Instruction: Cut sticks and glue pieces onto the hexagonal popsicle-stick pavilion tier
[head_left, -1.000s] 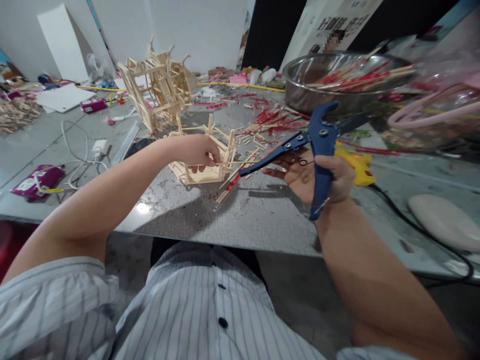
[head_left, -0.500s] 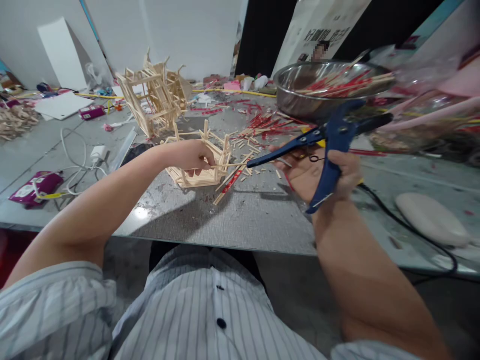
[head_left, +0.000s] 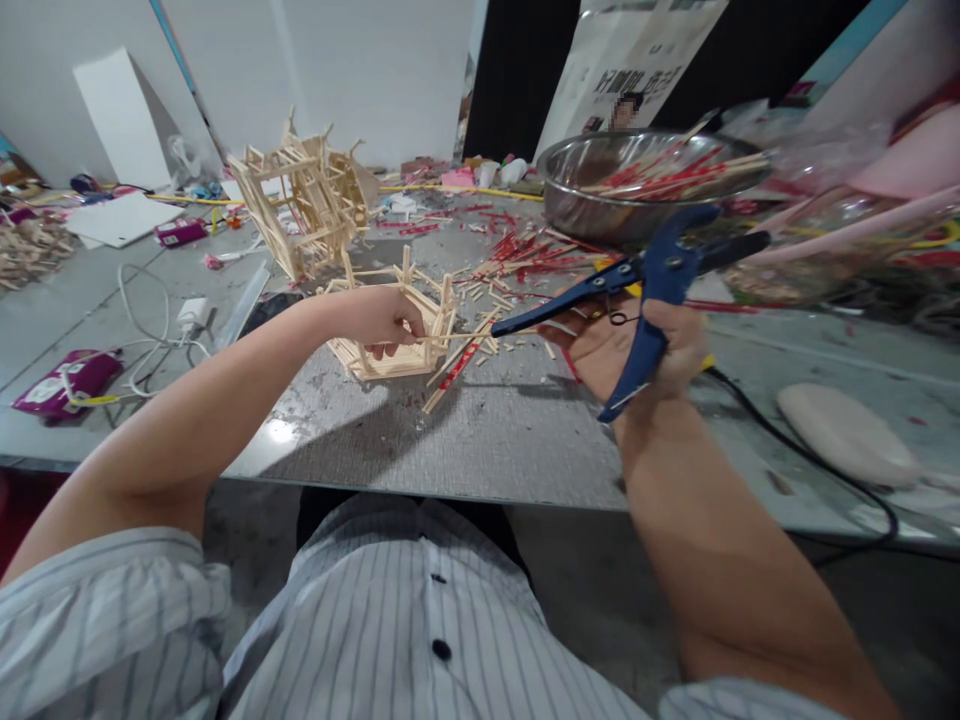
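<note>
My left hand pinches a thin wooden stick over a low many-sided frame of stacked sticks. The stick points right and passes by the tip of one blue handle; where its far end stops is hard to see. Blue-handled shears with a coil spring lie across my right hand, which grips one handle with the palm turned up. The handles are spread apart. Loose sticks with a red paper wrapper lie between the frame and my right hand.
A taller stick structure stands behind at the left. At the back right is a metal bowl of red-wrapped sticks. Short cut pieces and red wrappers litter the table. White cables lie left; a pale mouse-shaped object lies right.
The whole view has shifted slightly. Both hands keep nearly the same pose, with the stick and the shears still held.
</note>
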